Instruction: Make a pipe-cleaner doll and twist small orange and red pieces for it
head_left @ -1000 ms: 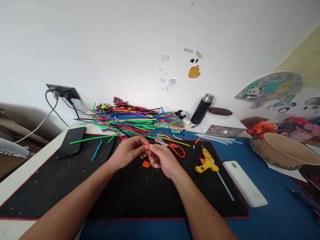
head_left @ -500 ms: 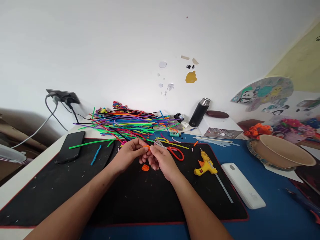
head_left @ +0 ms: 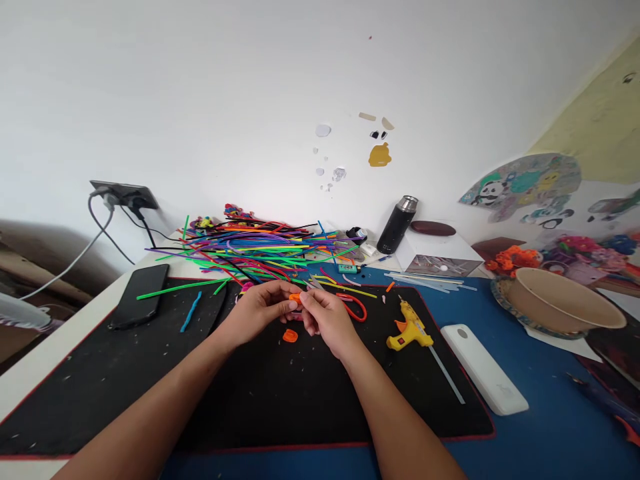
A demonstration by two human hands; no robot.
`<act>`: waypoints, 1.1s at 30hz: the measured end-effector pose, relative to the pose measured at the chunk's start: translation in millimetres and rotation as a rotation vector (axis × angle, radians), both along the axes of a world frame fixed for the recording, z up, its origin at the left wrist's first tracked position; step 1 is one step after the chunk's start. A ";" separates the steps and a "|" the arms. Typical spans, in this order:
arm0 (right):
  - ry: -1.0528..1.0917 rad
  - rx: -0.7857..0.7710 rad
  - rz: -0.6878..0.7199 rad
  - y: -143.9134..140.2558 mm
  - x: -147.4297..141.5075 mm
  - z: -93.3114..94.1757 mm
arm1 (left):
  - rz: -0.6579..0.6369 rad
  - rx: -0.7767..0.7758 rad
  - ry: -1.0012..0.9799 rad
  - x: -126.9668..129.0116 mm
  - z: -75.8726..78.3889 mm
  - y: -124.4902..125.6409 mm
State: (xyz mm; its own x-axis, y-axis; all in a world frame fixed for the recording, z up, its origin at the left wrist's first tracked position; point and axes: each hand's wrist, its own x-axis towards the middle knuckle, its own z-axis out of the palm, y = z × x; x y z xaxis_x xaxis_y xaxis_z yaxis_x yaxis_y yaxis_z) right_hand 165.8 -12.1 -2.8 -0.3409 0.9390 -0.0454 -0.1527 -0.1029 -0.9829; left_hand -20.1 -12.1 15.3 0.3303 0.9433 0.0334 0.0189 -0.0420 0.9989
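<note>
Both forearms enter from the near edge and converge over a black desk mat (head_left: 125,380) with a red border, laid on a blue surface (head_left: 560,433). The left hand (head_left: 260,308) and right hand (head_left: 325,317) meet at the mat's centre, fingertips pressed together on one small orange piece (head_left: 295,299), which is pinched between them just above the mat. A second orange piece (head_left: 290,335), curled, lies on the mat directly below the hands, near but apart from them.

Right of the hands: a yellow hot glue gun (head_left: 409,329) rests on the mat with a glue stick protruding toward the near right; beyond the mat's right edge lies a white rectangular device (head_left: 483,369). A red-handled pair of scissors (head_left: 350,304) lies just right of the right hand.

Left of the hands: a short blue strip (head_left: 191,311) and, farther left, a black smartphone (head_left: 140,295) at the mat's corner.

Farther back, a heap of multicoloured plastic strips (head_left: 250,250) spreads across the table's far side. Right of it stand a black flask (head_left: 397,224) with a metal cap and a white box (head_left: 440,250). At the far right sits a tan paper bowl (head_left: 560,301). On the far-left wall, a black socket (head_left: 123,193) holds plugged cables.
</note>
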 end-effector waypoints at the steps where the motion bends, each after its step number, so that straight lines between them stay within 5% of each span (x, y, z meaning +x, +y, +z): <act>1: -0.007 0.003 0.007 -0.2 0.2 0.8 | 0.005 0.004 0.012 0.1 -0.2 -0.5; 16: 0.030 -0.019 0.020 0.4 -0.6 1.1 | 0.039 0.008 -0.028 -0.7 -0.9 0.7; 33: -0.173 0.104 -0.004 0.5 -1.6 1.8 | 0.013 0.030 0.078 -4.5 -6.6 5.2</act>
